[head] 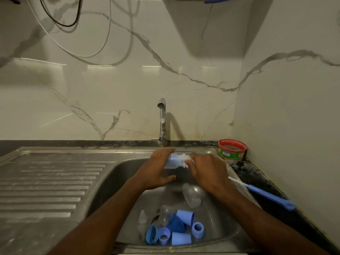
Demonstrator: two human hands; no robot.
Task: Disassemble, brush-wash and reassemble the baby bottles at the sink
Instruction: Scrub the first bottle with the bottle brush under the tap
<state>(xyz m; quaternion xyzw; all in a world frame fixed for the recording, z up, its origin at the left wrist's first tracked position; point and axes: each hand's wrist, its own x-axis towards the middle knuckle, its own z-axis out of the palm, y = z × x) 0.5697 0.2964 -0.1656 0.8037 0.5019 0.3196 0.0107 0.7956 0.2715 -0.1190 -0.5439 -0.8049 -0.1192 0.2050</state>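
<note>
Left hand (156,170) grips the pale-blue plastic bottle (173,161) sideways; right hand (206,170) pinches white foamy scrubber (185,160) at its mouth.

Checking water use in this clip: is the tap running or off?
Running. A thin stream falls from the tap spout toward the bottle held over the sink.

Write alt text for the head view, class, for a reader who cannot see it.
Over a steel sink, the left hand holds a soapy bottle sideways while the right hand works a brush into its mouth. Another bottle, blue caps and rings lie in the basin; the tap trickles.
</note>
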